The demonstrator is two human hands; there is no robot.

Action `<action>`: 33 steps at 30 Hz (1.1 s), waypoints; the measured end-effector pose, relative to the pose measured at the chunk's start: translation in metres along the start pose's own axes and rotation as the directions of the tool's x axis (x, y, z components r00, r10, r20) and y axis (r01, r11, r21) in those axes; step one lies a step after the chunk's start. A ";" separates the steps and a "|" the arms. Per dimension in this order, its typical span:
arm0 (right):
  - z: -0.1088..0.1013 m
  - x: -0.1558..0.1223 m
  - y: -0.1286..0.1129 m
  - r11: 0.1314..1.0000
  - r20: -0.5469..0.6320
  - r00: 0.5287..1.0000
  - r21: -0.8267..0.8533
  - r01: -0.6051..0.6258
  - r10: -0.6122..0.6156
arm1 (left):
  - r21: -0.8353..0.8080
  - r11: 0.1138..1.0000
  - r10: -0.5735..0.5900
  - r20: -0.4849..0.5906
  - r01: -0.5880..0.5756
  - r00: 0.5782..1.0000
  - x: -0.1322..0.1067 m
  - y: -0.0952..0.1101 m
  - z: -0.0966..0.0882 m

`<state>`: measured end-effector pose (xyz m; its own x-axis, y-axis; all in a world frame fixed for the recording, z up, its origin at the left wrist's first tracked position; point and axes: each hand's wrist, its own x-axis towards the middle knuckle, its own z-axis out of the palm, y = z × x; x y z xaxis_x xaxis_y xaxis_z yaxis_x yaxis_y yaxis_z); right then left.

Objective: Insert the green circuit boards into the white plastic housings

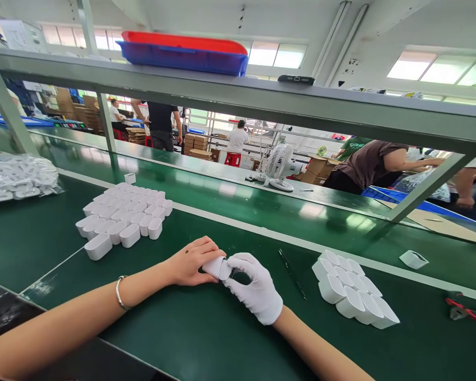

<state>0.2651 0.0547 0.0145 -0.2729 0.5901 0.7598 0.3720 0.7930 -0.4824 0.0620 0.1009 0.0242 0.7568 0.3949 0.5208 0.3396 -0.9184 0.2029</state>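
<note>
My bare left hand point(196, 261), with a silver bangle at the wrist, is closed around a white oval plastic housing point(213, 267) lying on its side over the green table. My right hand point(254, 286) wears a white glove. Its thumb and forefinger pinch at the housing's right end, on a small white piece whose kind I cannot make out. To the left, several white oval housings point(130, 235) stand upright in a tight group. Another group of white housings point(353, 288) stands at the right. Black tweezers point(292, 273) lie between my gloved hand and that right group.
Red-handled pliers point(466, 307) lie at far right, near a single white housing point(414, 259). Bagged white parts point(19, 177) are piled at far left. A metal shelf beam point(262, 95) crosses above, carrying blue and red trays point(182, 55). Behind are a white fan point(280, 165) and several people.
</note>
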 end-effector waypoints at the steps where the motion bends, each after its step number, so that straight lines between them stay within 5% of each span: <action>1: 0.000 -0.002 0.002 0.998 0.009 0.998 0.035 -0.058 0.058 | -0.008 1.000 0.007 -0.008 -0.007 1.000 0.001 0.001 -0.001; 3: -0.001 -0.006 0.007 0.969 0.049 0.978 0.127 -0.210 0.205 | -0.026 0.999 0.026 -0.031 -0.027 0.999 0.002 0.002 -0.001; 6: -0.004 -0.007 0.015 0.814 0.278 0.885 0.361 -0.456 0.373 | -0.033 0.996 0.076 -0.069 -0.079 0.995 0.004 0.005 -0.001; 10: -0.009 0.002 0.015 0.554 0.524 0.774 0.549 -0.625 0.354 | 0.002 0.985 0.171 -0.133 -0.172 0.976 0.004 0.007 0.003; 17: -0.007 0.006 0.008 0.569 0.512 0.767 0.522 -0.635 0.385 | -0.032 0.981 0.186 -0.133 -0.192 0.974 0.003 0.010 0.008; 20: -0.005 -0.003 0.015 0.630 0.331 0.802 0.498 -0.596 0.496 | -0.058 0.990 0.117 -0.138 -0.126 0.983 0.003 0.008 0.006; 22: -0.003 -0.007 0.017 0.720 0.224 0.858 0.471 -0.510 0.462 | -0.079 0.994 0.059 -0.124 -0.070 0.990 0.003 0.006 0.004; 27: -0.002 -0.007 0.007 0.979 0.058 0.990 0.153 -0.133 0.126 | -0.109 0.994 -0.005 -0.085 -0.005 0.996 0.004 0.004 0.001; 30: -0.006 -0.003 0.000 0.996 -0.007 0.998 -0.052 0.068 -0.068 | -0.122 0.992 0.027 -0.091 -0.038 0.996 0.004 0.002 0.000; 33: -0.010 -0.001 -0.004 0.976 -0.045 0.987 -0.164 0.143 -0.152 | -0.121 0.992 0.019 -0.107 -0.032 0.994 0.003 -0.002 -0.002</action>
<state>0.2728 0.0498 0.0197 -0.2860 0.4550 0.8433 0.4692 0.8339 -0.2908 0.0629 0.1040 0.0271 0.6992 0.3726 0.6101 0.2450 -0.9266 0.2851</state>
